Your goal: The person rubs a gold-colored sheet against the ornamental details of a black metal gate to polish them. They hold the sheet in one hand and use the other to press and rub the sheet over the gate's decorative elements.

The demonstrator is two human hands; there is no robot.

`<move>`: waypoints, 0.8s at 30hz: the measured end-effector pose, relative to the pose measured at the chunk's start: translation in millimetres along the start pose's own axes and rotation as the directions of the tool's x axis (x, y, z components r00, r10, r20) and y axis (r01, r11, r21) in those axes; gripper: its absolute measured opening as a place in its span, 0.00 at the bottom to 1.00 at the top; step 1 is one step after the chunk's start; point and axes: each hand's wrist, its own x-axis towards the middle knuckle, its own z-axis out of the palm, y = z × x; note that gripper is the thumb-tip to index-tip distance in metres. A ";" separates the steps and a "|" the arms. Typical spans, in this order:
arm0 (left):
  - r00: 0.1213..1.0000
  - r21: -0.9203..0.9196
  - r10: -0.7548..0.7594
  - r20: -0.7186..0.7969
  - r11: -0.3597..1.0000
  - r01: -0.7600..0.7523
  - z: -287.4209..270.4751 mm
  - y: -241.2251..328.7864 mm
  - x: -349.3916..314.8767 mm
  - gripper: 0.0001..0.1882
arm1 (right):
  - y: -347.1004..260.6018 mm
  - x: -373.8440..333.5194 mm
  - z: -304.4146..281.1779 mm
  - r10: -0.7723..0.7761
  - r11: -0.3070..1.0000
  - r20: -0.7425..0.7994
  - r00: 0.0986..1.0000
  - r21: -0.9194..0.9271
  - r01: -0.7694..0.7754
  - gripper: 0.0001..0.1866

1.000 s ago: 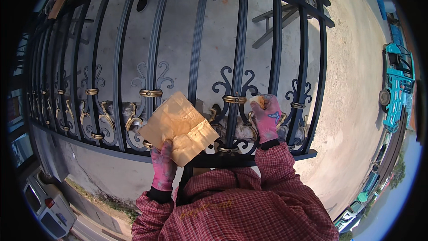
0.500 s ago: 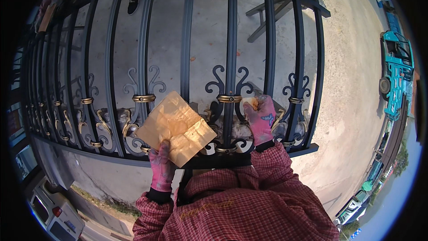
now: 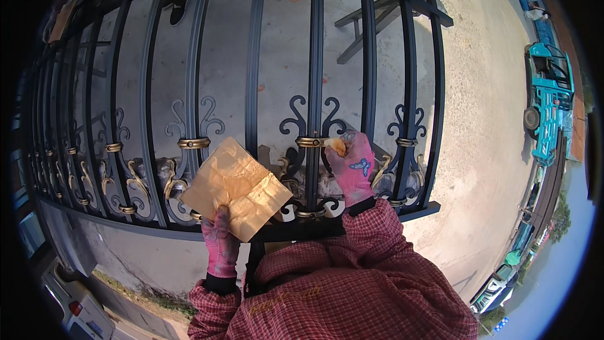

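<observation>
My left hand (image 3: 221, 245), in a stained pink glove, is closed on the lower edge of a square piece of cardboard (image 3: 207, 182) smeared with shiny gold paint. My right hand (image 3: 353, 167), also gloved in pink, pinches a small pale wad (image 3: 336, 146) stained gold-brown, perhaps sponge or cloth. That wad is right beside the gold collar (image 3: 311, 142) on an upright bar of the dark metal railing (image 3: 251, 75); whether they touch I cannot tell. Dark scrolls (image 3: 294, 113) curl above this collar. Farther left, lower scrolls (image 3: 175, 186) are gold.
The railing panel lies in front of me, its bottom rail (image 3: 302, 232) close to my body. A dark trestle stand (image 3: 365, 28) shows beyond the bars. Another person's shoe (image 3: 177, 14) is at the far left. A teal truck (image 3: 549, 97) stands right, a white vehicle (image 3: 75, 308) lower left.
My right hand has shifted left and slightly up, and more of the wad now shows beside the collar. The whole railing sits a little farther left in view. The cardboard stays in my left hand.
</observation>
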 end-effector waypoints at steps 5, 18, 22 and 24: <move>0.995 -0.064 0.046 0.092 0.997 -0.040 9.7 -2.3 -6.6 0.23 | -1.5 -16.9 -27.5 -0.080 0.989 -0.002 0.997 0.126 0.079 0.20; 0.924 -0.008 0.038 0.380 0.999 -0.038 54.0 -49.7 -39.9 0.17 | -37.9 -87.5 -111.9 -0.172 0.945 -0.016 0.985 0.281 0.170 0.22; 0.869 -0.030 0.144 0.474 0.989 -0.147 62.2 -67.7 -53.1 0.17 | -27.3 -84.2 -108.6 -0.315 0.949 0.153 0.937 0.074 0.307 0.21; 0.899 0.077 0.083 0.430 0.989 -0.128 78.7 -66.7 -60.8 0.17 | -16.1 -76.8 -117.4 -0.321 0.947 0.158 0.934 0.036 0.319 0.21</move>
